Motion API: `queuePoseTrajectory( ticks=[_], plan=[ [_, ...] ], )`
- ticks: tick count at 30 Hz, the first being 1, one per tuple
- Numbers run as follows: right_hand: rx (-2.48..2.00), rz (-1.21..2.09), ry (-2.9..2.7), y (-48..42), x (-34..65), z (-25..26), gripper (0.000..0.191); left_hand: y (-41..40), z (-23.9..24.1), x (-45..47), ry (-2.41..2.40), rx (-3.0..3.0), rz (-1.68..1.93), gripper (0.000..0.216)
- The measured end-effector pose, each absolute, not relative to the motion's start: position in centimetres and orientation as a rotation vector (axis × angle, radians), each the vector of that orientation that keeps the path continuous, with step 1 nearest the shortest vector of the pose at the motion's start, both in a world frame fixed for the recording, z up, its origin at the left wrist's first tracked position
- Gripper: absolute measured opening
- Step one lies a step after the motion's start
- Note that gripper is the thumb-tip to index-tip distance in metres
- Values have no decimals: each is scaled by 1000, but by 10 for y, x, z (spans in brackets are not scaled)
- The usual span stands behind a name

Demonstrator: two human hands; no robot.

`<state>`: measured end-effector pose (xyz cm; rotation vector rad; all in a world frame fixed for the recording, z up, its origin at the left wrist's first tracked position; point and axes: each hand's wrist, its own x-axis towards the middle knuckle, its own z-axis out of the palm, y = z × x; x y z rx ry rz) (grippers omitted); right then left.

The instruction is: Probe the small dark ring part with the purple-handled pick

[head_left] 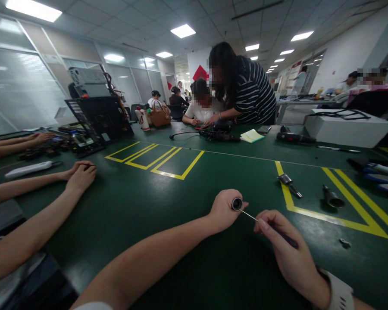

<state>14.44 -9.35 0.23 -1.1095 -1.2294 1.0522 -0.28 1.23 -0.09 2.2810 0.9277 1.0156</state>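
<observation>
A hollow metal part point(236, 203) sits clamped in the left hand point(224, 209), its mouth at the tip of a thin tool point(248, 214) gripped by the right hand point(284, 241); a loosened hold could let the tip skid.

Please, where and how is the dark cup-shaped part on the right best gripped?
The cup-shaped part is probably best pinched across its wide end, from above. It appears to lie on its side, with the open mouth facing the camera and the narrow tip pointing away, offering less to grip.
</observation>
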Motion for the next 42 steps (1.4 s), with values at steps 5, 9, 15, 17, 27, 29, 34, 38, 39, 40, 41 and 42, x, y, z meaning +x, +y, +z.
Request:
queuePoseTrajectory(
  ticks=[5, 9, 15, 17, 27, 29, 34, 38, 39, 40, 41, 42],
  plan=[
    [-1106, 1046, -1234, -93, 143, 3, 19, 12, 0, -2, 905, 2251, 1037, 26],
    [-1068, 1022, -1235, -94, 143, 2, 17, 11, -1, -1, 823, 2153, 1083, 29],
    [-1078, 1017, -1237, -94, 143, 1, 17, 11, -1, 0, 805, 2096, 1056, 30],
    [-1089, 1009, -1233, -94, 143, 1, 18, 11, -2, -1, 828, 2131, 1065, 29],
    [-1105, 1043, -1243, -93, 144, 0, 20, 13, -2, -3, 898, 2288, 999, 23],
    [-1091, 1052, -1241, -93, 145, 1, 18, 13, -1, -3, 877, 2255, 1010, 25],
    [-1071, 1049, -1225, -93, 144, 1, 16, 11, -1, -2, 814, 2182, 1055, 27],
    [-1059, 1011, -1231, -93, 143, 0, 17, 11, -1, -1, 872, 2190, 1037, 28],
    [-1062, 1010, -1235, -93, 143, 0, 17, 11, -1, -1, 878, 2191, 1041, 28],
    [-1065, 1008, -1236, -93, 143, 0, 17, 12, -1, -1, 880, 2192, 1045, 29],
    [-1068, 1007, -1234, -93, 144, 0, 17, 12, -1, -1, 878, 2194, 1050, 29],
    [-1075, 1010, -1230, -93, 144, 0, 16, 12, -1, -1, 875, 2195, 1058, 29]
  ],
)
